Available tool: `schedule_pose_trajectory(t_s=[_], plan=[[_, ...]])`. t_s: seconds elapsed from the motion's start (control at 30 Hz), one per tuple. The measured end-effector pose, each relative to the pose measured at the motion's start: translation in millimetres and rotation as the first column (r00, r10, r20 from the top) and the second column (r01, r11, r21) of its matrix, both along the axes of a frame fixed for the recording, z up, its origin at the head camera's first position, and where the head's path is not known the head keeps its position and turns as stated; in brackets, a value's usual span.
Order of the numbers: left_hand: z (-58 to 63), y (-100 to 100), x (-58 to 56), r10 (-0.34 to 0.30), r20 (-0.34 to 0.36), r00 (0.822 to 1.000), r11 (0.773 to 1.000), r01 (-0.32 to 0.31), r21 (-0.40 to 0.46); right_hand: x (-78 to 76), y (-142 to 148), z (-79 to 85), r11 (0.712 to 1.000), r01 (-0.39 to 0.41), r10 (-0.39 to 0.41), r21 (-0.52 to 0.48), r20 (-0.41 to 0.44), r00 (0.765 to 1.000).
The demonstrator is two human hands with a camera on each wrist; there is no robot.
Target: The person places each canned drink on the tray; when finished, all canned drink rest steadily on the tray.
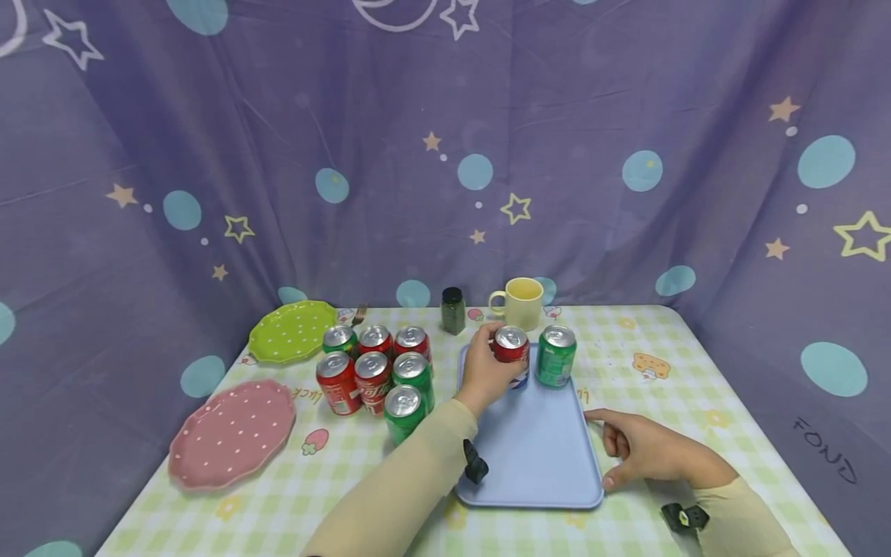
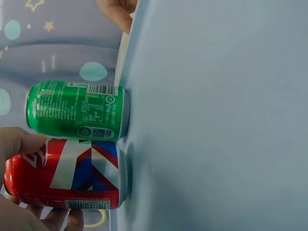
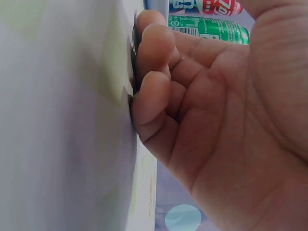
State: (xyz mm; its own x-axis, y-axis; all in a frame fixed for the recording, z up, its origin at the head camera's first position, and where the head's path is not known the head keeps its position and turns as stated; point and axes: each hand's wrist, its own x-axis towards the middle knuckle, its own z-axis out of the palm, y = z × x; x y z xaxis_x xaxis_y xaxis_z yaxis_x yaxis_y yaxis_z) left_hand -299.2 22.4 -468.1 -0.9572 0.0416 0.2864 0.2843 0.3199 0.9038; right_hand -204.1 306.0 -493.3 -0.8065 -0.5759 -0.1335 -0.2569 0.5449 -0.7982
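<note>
My left hand (image 1: 487, 373) grips a red soda can (image 1: 511, 352) with a blue and white pattern, thumb on one side and fingers round the other. The can stands upright at the far end of a light blue tray (image 1: 532, 452), its base right at the tray surface in the left wrist view. Close beside it, to the right, a green soda can (image 1: 555, 360) stands on the tray. At the tray's right edge rests my right hand (image 1: 647, 447), index fingertip and thumb tip right at the rim. Its other fingers are loosely bent against the tablecloth, holding nothing.
Left of the tray, several red and green cans (image 1: 373, 381) stand grouped. Farther left lie a pink dotted plate (image 1: 233, 435) and a green dotted plate (image 1: 292, 333), with a fork (image 1: 359, 316) nearby. A dark-lidded jar (image 1: 453, 312) and yellow mug (image 1: 524, 303) stand behind the tray.
</note>
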Motion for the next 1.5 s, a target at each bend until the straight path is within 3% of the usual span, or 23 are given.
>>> schedule_pose_trajectory(t_s=[0.43, 1.2, 1.5], plan=[[0.4, 9.2, -11.8, -0.001, 0.045, 0.999, 1.000, 0.000, 0.023, -1.0, 1.6, -1.2, 1.000, -0.003, 0.003, 0.010, -0.009, 1.000], [-7.5, 15.6, -13.8, 0.000, 0.055, 0.999, 0.999, 0.002, -0.041, -1.3, 1.8, -1.8, 1.000, -0.002, 0.002, 0.016, -0.014, 1.000], [-5.2, 15.9, -10.3, 0.004, 0.065, 0.998, 0.998, 0.001, -0.064, -0.4, 0.6, -0.2, 1.000, -0.003, 0.003, 0.008, -0.004, 1.000]])
